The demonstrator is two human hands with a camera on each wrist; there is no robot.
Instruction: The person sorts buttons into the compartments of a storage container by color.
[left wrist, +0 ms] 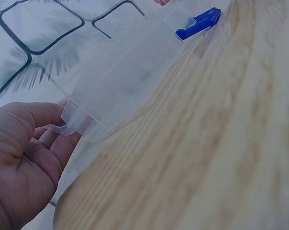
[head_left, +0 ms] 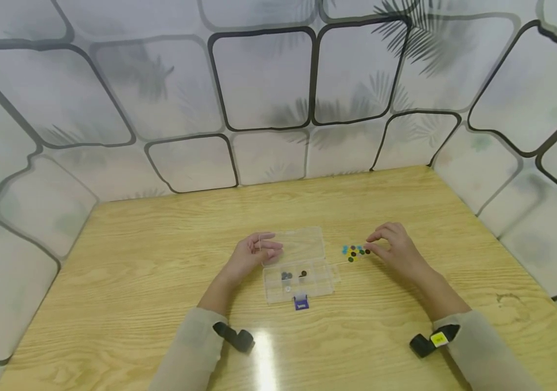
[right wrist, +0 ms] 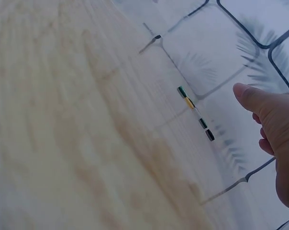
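A clear plastic compartment box (head_left: 317, 279) lies on the table with its lid (head_left: 303, 244) folded back. My left hand (head_left: 251, 255) grips the left edge of the box; in the left wrist view its thumb and fingers (left wrist: 63, 143) lie on either side of the clear plastic. Several dark and grey discs (head_left: 286, 276) sit in the box's compartments. To the right of the box is a loose group of small flat round discs (head_left: 353, 253) in blue, yellow, green and dark colours. My right hand (head_left: 396, 250) hovers at this group's right side, thumb and fingertips apart, nothing visible between them.
A blue tag or latch (head_left: 301, 302) sits on the box's front edge. The wooden table (head_left: 161, 260) extends around the box, with a patterned fabric wall (head_left: 264, 81) behind it and at both sides. Each wrist wears a black camera strap (head_left: 234, 336).
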